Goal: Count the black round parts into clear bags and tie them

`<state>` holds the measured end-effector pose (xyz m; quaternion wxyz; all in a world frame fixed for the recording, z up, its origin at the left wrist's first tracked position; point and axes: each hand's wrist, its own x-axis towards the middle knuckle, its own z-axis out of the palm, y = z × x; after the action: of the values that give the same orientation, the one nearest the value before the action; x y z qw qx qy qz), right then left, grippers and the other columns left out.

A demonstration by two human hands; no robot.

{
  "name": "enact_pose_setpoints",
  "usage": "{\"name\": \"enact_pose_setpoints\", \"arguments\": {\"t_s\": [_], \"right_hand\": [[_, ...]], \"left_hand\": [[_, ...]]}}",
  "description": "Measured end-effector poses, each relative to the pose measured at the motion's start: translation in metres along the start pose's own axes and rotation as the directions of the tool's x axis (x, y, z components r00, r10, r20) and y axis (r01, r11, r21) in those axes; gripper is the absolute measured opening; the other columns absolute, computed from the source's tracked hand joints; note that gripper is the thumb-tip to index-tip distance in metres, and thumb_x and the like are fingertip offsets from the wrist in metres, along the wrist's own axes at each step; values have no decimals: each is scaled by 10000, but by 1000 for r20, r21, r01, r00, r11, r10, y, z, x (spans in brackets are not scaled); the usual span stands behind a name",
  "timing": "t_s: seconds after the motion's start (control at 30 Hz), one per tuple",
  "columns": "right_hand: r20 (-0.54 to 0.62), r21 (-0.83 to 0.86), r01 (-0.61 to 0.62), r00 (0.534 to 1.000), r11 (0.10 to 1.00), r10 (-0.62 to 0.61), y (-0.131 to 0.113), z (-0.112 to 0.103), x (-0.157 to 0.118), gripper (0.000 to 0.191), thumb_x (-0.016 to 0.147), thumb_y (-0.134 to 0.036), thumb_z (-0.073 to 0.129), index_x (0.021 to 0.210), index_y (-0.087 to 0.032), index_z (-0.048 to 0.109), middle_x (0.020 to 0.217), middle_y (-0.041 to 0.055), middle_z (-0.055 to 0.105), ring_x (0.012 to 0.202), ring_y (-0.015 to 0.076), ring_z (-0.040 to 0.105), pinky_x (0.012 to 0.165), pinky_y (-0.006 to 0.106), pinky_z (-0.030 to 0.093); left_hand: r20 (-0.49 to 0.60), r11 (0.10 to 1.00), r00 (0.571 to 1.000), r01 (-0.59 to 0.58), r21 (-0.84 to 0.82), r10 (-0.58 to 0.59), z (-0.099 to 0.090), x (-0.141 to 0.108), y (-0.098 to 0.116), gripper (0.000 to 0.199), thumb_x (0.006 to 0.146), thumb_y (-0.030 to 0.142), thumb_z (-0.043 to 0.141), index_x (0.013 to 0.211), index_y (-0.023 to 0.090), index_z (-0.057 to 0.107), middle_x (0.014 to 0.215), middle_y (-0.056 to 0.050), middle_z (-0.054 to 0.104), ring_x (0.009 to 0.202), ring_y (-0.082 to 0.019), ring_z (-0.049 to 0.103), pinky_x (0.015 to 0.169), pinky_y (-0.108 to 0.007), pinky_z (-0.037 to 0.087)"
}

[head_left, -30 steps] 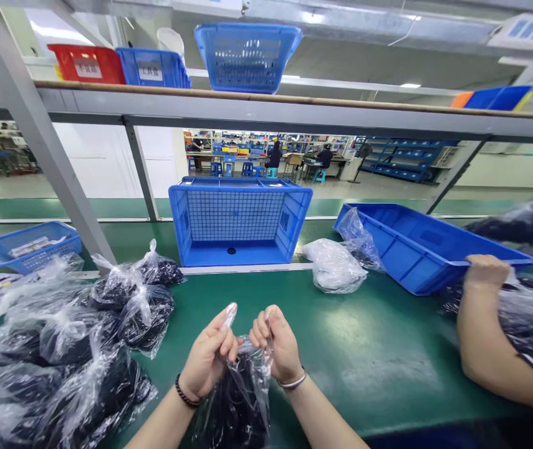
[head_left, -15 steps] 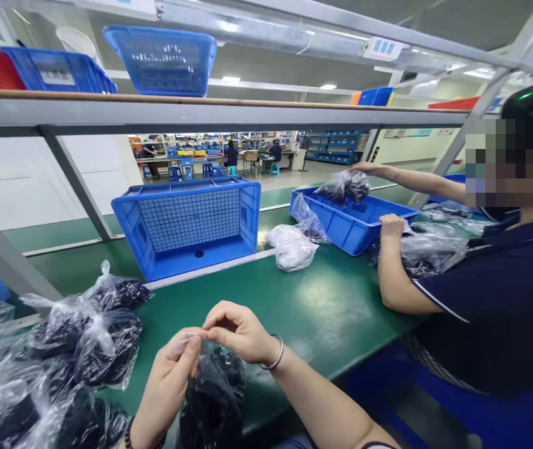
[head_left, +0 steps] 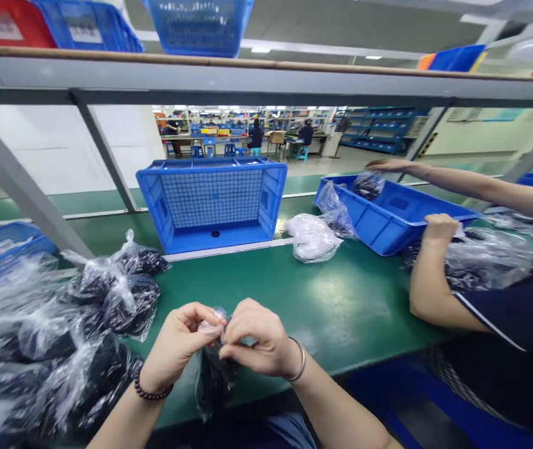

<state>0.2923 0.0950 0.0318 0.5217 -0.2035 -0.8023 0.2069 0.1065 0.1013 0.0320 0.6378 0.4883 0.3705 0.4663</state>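
A clear plastic bag (head_left: 214, 377) with dark contents hangs below my two hands at the front edge of the green table (head_left: 257, 280). My left hand (head_left: 191, 340) pinches the gathered top of this bag between thumb and fingers. Close against it, my right hand (head_left: 259, 340) is closed on the same bag neck, thumb and forefinger together. The fingers cover most of the neck, so whether it is knotted cannot be made out. To the left lies a heap of similar clear bags (head_left: 130, 305) with dark contents, several with twisted tops.
An empty blue crate (head_left: 214, 240) lies on its side behind my hands. Right of it are a white-filled bag (head_left: 313, 240) and another blue crate (head_left: 378, 231), where a co-worker's hand (head_left: 390, 165) holds a dark bag. A shelf (head_left: 266, 75) crosses overhead.
My view has turned right and down. My hands have drawn together at the bag's neck, and the bag hangs more upright. The co-worker's hand has lowered a dark bag into the right crate.
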Motion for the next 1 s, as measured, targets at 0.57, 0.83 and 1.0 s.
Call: {"name": "enact_pose_setpoints", "arguments": {"t_s": [0.57,0.83,1.0], "right_hand": [[9,501,-482,834,719,552,23,12,-19,292,832,-376,712,1052,-258,562,818,3,601,745,143,558,702,284,472],[171,510,-627,745,589,645,38,10,-7,351,797,-546,700,826,-196,683,711,6,602,590,108,480,554,249,392],[78,277,-502,862,820,501,26,-2,8,250,857,-420,671,730,-205,658,654,8,590,597,124,506,569,265,403]], "left_hand": [[183,344,602,-650,678,777,7,12,-21,102,838,138,607,748,186,616,815,-50,721,759,-135,666,732,-253,513],[318,17,368,-676,736,874,8,12,-22,130,889,128,550,814,169,647,798,-59,662,695,-125,616,649,-245,518],[353,-24,360,-670,742,863,0,5,-17,119,896,129,570,904,177,678,835,-55,682,810,-153,617,774,-300,524]]}}
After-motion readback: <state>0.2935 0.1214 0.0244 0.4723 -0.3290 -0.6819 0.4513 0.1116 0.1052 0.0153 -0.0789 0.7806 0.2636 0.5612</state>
